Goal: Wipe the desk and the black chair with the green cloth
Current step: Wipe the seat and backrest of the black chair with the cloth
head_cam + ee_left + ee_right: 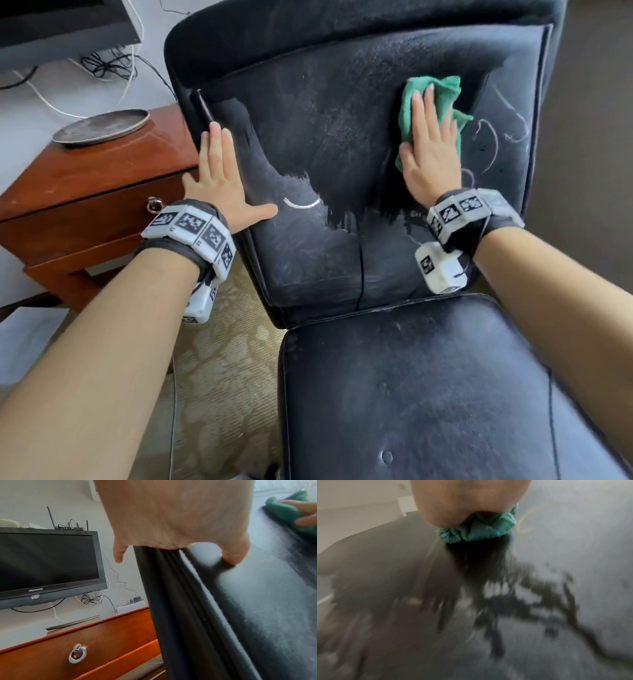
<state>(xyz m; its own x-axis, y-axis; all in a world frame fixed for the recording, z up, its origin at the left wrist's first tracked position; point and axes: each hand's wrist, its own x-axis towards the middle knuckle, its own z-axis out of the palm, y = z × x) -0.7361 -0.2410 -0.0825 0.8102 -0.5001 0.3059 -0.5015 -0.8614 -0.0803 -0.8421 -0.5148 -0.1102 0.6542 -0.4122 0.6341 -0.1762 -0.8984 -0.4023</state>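
The black chair (342, 137) fills the head view, its dusty backrest streaked with darker wiped bands and its seat cushion (411, 394) below. My right hand (428, 144) lies flat with straight fingers on the green cloth (448, 89), pressing it against the upper right of the backrest. The crumpled green cloth (477, 532) pokes out under my palm in the blurred right wrist view. My left hand (219, 171) rests flat and open on the backrest's left edge, fingers spread. The chair's edge piping (171, 601) runs under my left hand (171, 520), with the green cloth (288, 511) at top right.
A reddish wooden desk (102, 192) with a ring-pull drawer (156, 205) stands left of the chair, a round metal tray (102, 126) on its top. A black television (48, 563) hangs on the wall with cables (113, 65) below. Patterned carpet (222, 377) lies underneath.
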